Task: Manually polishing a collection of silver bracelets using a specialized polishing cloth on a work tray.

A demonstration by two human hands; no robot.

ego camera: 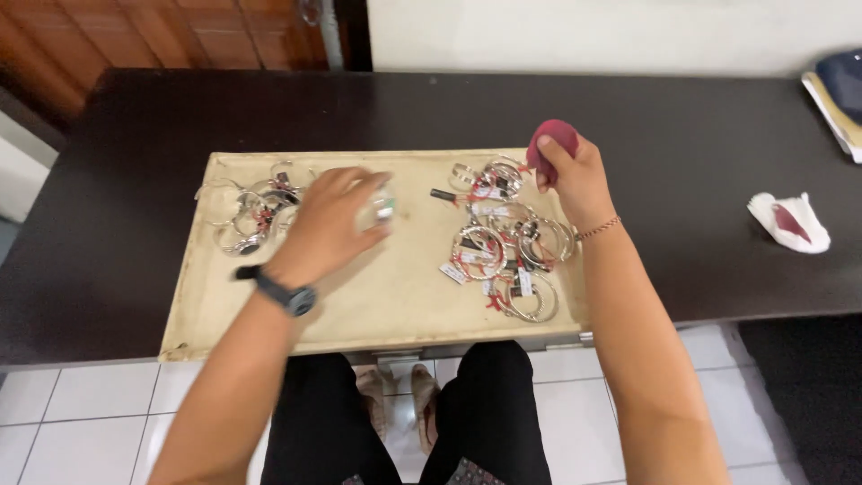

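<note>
My right hand (pixel 567 171), just right of the frame's centre, is clenched in a grip on a small dark red cloth pad (pixel 549 144), soft and rounded, bulging out above my fingers. My left hand (pixel 332 220), left of centre, is motion-blurred, its fingers curled over a small pale silvery piece (pixel 384 210); I cannot tell for certain whether that grip is closed on it or only resting there. A dark watch (pixel 294 296) sits on my left wrist and a thin beaded bracelet (pixel 599 228) on my right. Below and left of my right hand lies a tangled heap of shiny metal bangles (pixel 503 242) with red threads and small white tags; a second, smaller heap of bangles (pixel 251 216) lies just left of my left hand. Both heaps rest on a flat, pale cream tray (pixel 395 287), rectangular and scuffed. The tray sits on a dark, matte desk (pixel 135 180) that spans the frame. At the right a crumpled white tissue (pixel 790 222) with a red stain lies on the desk. White floor tiles (pixel 90 404) show along the bottom, reddish wood panelling (pixel 162 31) at the upper left.
</note>
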